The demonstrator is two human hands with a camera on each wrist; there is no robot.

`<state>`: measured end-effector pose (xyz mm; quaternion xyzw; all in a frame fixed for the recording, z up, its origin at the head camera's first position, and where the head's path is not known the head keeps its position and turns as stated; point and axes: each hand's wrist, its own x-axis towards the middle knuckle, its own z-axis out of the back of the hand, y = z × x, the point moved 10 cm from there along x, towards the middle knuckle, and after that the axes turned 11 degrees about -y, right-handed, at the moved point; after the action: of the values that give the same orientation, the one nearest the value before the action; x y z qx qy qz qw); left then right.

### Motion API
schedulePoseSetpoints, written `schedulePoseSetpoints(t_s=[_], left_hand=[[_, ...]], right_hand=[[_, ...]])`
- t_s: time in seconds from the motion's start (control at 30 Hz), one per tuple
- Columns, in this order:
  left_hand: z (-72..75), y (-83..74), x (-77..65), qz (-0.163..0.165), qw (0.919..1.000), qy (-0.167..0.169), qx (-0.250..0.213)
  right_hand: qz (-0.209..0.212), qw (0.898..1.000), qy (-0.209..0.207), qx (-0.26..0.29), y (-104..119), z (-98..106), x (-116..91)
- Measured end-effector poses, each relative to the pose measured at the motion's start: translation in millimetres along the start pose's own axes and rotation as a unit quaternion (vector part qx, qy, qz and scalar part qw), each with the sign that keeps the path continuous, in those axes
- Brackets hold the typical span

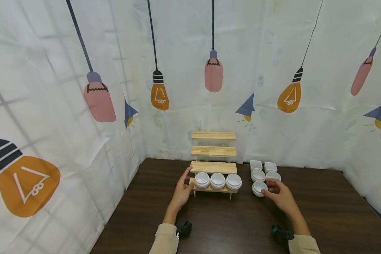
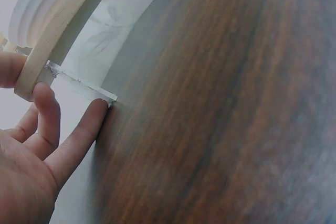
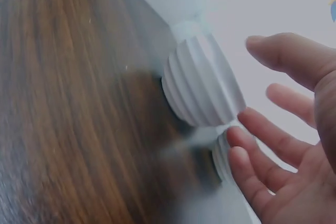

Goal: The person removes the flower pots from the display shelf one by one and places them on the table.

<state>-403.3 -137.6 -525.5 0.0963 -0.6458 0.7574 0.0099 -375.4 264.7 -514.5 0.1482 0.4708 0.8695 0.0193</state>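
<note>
A tiered wooden display stand [image 1: 213, 166] with clear supports stands at the back of the table. My left hand [image 1: 181, 192] holds the left end of its lowest shelf [image 2: 39, 59], thumb and fingers at the board's edge and one fingertip by the clear leg [image 2: 86, 82]. Three round white cups [image 1: 217, 180] stand in a row on that shelf. To the right, my right hand [image 1: 282, 197] reaches round the front ribbed white cup [image 3: 202, 82], which is upright on the table. Its thumb is apart from the cup in the right wrist view; its fingers are spread near the rim.
Behind the front cup stand two more round white cups [image 1: 258, 175] and two square white cups [image 1: 255, 165]. The dark wooden table [image 1: 228, 225] ends at a white curtain [image 1: 177, 134] printed with lamps, close behind the stand.
</note>
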Motion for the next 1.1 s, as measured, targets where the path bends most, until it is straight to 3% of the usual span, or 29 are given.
schedulePoseSetpoints(t_s=[0.33,1.1], left_hand=[[3.8,-34.6,-13.6,-0.002,0.9999,0.014,-0.006],[2.3,-31.6,-12.1,-0.002,0.9999,0.015,-0.006]], right_hand=[[0.042,0.996,-0.064,0.037,32.7,5.2,0.3],[0.069,0.991,-0.013,0.116,74.7,-58.2,-11.2]])
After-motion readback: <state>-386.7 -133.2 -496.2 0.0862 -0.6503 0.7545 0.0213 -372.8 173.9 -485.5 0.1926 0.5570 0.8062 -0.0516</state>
